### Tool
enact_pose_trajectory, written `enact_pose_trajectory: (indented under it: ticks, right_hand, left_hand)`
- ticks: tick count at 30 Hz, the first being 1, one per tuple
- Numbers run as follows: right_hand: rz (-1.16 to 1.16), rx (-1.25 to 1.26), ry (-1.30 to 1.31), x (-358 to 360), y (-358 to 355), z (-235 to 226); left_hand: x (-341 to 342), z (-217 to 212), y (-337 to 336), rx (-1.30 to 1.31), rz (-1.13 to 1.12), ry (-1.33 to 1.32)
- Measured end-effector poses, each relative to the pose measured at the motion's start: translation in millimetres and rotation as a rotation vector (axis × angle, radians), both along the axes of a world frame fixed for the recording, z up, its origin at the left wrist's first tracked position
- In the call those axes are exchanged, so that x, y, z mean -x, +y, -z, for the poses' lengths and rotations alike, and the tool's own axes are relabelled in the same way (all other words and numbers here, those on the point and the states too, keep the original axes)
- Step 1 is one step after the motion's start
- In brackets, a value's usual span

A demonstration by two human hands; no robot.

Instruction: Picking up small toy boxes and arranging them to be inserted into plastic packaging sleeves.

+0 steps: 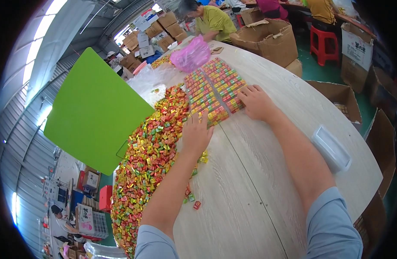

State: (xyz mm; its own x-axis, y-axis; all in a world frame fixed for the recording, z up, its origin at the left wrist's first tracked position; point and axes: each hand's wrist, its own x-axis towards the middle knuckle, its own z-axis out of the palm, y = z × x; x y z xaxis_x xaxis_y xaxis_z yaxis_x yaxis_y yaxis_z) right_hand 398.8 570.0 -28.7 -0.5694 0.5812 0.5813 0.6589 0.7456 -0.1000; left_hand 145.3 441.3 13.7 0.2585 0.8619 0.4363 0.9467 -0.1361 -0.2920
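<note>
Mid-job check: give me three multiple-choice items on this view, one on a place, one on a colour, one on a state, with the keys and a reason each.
1. Where does the loose heap of wrapped candies lie relative to the sorted candy rows?
A. To the person's left of them
B. To the person's right of them
C. Under the table

2. What colour is the flat board at the table's left edge?
A. Red
B. Green
C. Blue

3. What is the state of the right hand?
A. Closed in a fist above the table
B. Holding the pink bag
C. Laid flat, fingers spread at the edge of the rows

Key: 1 A, the heap spreads along the left side beside the left hand; 2 B, the board is plain bright green; 3 C, the palm faces down and the hand touches the rows, while the pink bag lies apart.
</note>
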Motion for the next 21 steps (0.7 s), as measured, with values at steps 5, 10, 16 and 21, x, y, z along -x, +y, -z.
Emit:
enact_pose_trajectory:
  ticks: [5,10,16,21]
  right_hand:
    - [0.008,-0.156,0.127,10.9,-3.5,-6.0]
    - [0.04,-0.19,0.11,-1.7,-1.9,1.2]
    - [0.001,-0.205,0.107,6.3,-2.2,-1.1]
    - [-0.012,-0.178,0.096,7.7,-4.0,-0.4]
  left_hand:
    - [-26.6,-47.7,-51.5,-0.078,0.147,-0.012]
    - [-85.6,-106.9,-155.8,0.0,0.387,-0.094]
    - [-102.9,-143.6,-228.0,0.022,0.887,-0.532]
    - [-84.0,-176.2,-248.6,0.582,0.941,-0.704]
